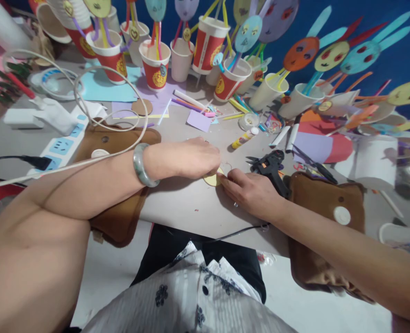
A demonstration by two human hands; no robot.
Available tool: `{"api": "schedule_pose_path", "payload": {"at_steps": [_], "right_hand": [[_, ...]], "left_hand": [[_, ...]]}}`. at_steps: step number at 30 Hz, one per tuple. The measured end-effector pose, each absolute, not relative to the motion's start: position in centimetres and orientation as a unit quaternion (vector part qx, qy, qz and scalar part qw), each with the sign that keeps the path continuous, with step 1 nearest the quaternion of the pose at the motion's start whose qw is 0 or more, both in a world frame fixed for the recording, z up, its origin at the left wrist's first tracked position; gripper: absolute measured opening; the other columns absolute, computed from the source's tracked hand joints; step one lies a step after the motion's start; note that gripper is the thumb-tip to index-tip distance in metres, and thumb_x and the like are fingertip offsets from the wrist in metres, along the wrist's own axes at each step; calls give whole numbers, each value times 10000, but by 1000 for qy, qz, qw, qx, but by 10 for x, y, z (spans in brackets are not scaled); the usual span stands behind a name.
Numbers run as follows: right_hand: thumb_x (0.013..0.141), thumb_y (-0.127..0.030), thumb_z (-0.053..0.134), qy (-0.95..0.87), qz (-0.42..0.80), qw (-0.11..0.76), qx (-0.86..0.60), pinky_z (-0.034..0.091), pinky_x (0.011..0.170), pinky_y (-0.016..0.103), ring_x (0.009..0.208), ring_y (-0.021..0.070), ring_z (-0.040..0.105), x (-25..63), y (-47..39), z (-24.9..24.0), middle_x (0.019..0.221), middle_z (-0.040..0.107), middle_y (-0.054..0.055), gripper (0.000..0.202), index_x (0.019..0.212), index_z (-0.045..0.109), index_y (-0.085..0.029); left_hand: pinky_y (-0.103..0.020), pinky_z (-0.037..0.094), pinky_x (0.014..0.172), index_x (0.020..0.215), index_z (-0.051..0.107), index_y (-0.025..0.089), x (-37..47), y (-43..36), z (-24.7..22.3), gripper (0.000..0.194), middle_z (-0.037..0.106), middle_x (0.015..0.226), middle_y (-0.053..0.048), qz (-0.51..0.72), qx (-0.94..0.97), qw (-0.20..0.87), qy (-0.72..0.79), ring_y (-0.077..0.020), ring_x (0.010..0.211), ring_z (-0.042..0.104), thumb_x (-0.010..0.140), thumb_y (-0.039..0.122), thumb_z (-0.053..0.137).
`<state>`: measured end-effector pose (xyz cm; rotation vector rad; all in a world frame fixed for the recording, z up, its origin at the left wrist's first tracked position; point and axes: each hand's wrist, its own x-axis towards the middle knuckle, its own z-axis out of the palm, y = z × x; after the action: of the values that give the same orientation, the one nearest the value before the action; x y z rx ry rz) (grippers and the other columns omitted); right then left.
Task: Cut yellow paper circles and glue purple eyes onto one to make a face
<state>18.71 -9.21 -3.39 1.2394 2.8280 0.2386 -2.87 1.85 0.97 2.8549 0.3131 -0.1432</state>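
Observation:
A small pale yellow paper disc [212, 179] lies on the grey table between my hands. My left hand [199, 158], with a jade bangle on its wrist, is closed over the disc's upper left edge; its fingertips are hidden beneath it. From the right, my right hand [244, 187] touches the disc's right edge with its fingers pressed together. Just right of that hand lies a black glue gun [270, 169]. Behind it rests a yellow glue stick [245, 138]. A purple paper piece [198, 120] is farther back.
Paper cups [154, 64] with paper-faced figures stand along the back. A white power strip [61, 145] and looped white cable are at left. Brown cushions [329, 231] lie under both forearms. Scissors [315, 164] and coloured sheets [314, 147] are at right.

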Motion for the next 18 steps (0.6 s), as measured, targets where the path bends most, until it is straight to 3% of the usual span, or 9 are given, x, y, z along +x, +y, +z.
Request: {"api": "schedule_pose_path", "payload": {"at_steps": [7,12,18], "right_hand": [[1000,-183,410,917,44,29,396,367,565,308,640,162,558,187,-92,-30,857,652,97,335,1178,692,-145],[989,-242,450,865,-35,-36,500,376,555,269,684,146,616,185,-93,-34,928,695,92,274,1020,709,-161],[986,-236,453,873,-17,-39,485,382,538,263,675,151,628,184,-96,-37,1006,709,119,341,1212,697,-163]], "left_hand": [[-321,322,666,930,774,174,-30,16,12,297,691,886,-86,-46,983,133,115,-172,737,586,924,108,485],[-316,293,624,844,763,173,-28,18,18,264,696,855,-85,-77,979,148,120,-171,712,573,834,65,522],[-309,307,630,824,761,164,-28,17,23,269,700,840,-90,-69,975,173,124,-173,728,572,851,98,502]]}}
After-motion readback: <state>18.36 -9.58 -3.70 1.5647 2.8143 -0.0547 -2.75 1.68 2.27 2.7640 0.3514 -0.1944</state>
